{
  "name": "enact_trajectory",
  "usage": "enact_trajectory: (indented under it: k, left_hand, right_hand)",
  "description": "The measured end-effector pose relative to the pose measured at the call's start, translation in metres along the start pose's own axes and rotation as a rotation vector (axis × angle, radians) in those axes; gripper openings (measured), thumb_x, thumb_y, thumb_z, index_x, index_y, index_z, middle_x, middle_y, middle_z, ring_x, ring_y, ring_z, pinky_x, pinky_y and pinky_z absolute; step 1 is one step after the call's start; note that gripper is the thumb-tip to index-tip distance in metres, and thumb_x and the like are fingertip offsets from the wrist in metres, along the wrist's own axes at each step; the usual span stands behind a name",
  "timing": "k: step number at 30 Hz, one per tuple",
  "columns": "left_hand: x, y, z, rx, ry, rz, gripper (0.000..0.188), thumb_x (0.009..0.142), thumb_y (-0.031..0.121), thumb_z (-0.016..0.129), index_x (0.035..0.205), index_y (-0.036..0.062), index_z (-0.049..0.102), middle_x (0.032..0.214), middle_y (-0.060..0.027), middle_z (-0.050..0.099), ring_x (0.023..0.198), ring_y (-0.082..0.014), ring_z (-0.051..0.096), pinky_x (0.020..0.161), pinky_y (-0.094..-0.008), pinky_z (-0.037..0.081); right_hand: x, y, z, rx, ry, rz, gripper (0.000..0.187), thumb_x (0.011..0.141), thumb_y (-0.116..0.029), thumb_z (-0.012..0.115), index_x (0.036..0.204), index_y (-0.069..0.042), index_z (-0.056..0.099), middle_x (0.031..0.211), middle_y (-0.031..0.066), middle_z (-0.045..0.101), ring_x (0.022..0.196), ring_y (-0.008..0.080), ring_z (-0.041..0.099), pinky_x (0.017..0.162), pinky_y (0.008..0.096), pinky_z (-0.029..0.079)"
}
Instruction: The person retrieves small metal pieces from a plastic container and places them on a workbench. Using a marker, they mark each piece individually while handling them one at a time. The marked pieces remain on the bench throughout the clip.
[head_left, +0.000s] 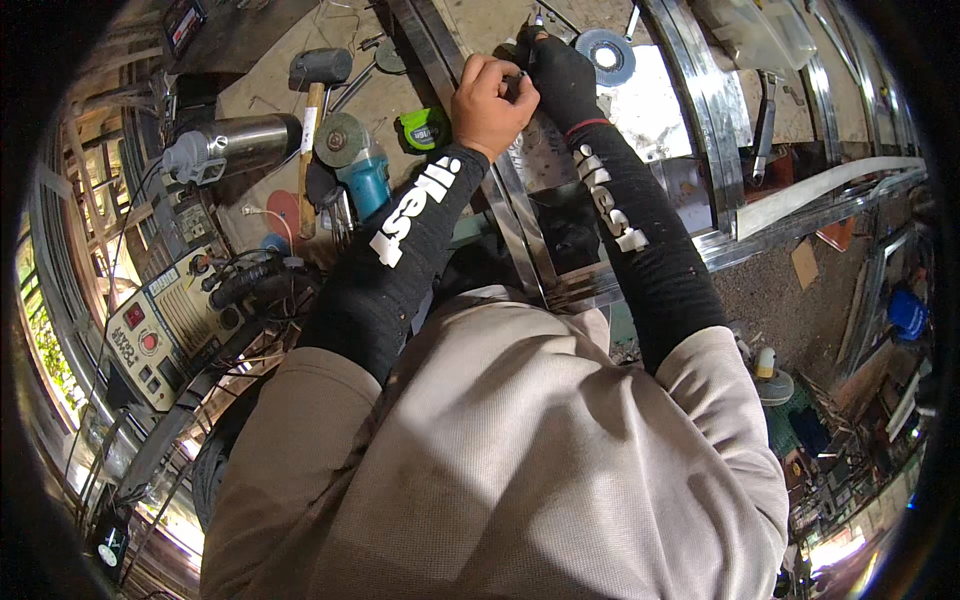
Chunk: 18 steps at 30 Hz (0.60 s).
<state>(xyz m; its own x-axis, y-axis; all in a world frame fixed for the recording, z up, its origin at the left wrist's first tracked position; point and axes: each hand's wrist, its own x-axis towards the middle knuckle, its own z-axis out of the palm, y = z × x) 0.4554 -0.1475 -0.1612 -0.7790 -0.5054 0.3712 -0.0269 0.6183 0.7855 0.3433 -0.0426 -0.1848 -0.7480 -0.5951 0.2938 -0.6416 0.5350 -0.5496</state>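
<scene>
My left hand point(490, 108) is bare, its fingers curled into a pinch above a long square metal tube point(435, 40). Something small and dark shows at its fingertips, too small to name. Close on its right, my right hand point(563, 82) wears a black glove and is closed around a slim pen-like tool point(539, 18), whose narrow end sticks out at the far side. Just right of the glove lies a round grey disc point(606, 56). A green tape measure point(424, 130) sits left of my left wrist.
On the left lie a teal angle grinder point(362, 180), a mallet point(320, 70), a steel bottle point(245, 145) and a welding machine point(170, 330) with cables. Metal rails point(700, 110) cross the right side, with a black-handled tool point(765, 125) between them. A blue object point(907, 314) is far right.
</scene>
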Motion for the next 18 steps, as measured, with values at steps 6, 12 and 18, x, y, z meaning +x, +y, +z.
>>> enact_trajectory:
  k: [6,12,18]
  left_hand:
    - [0.001,-0.003,0.004,-0.027,0.020,-0.004,0.016,0.084,0.019,0.082,0.093,0.0090,0.073,0.096,-0.0040,0.063,0.067,-0.0191,0.066,0.064,-0.0350,0.057]
    - [0.008,-0.008,0.003,-0.006,-0.203,0.047,0.016,0.085,0.020,0.083,0.094,0.0102,0.075,0.097,-0.0043,0.066,0.067,-0.0200,0.067,0.065,-0.0369,0.056]
    - [0.010,0.002,-0.003,0.154,-0.585,0.247,0.022,0.091,0.031,0.078,0.099,0.0101,0.076,0.103,-0.0067,0.067,0.085,-0.0313,0.073,0.076,-0.0437,0.060]
  right_hand:
    - [-0.040,0.007,-0.042,0.080,-0.004,0.104,0.026,0.098,-0.031,0.074,0.116,-0.012,0.072,0.104,0.0156,0.078,0.091,0.0375,0.077,0.077,0.0470,0.060]
    - [-0.137,0.010,-0.080,0.143,-0.129,0.213,0.018,0.100,-0.017,0.073,0.116,-0.010,0.073,0.110,0.0153,0.078,0.098,0.0349,0.077,0.084,0.0418,0.060]
    - [-0.155,0.017,-0.082,0.168,-0.084,0.117,0.026,0.101,-0.007,0.064,0.125,-0.005,0.073,0.113,0.0198,0.077,0.100,0.0391,0.076,0.089,0.0445,0.060]
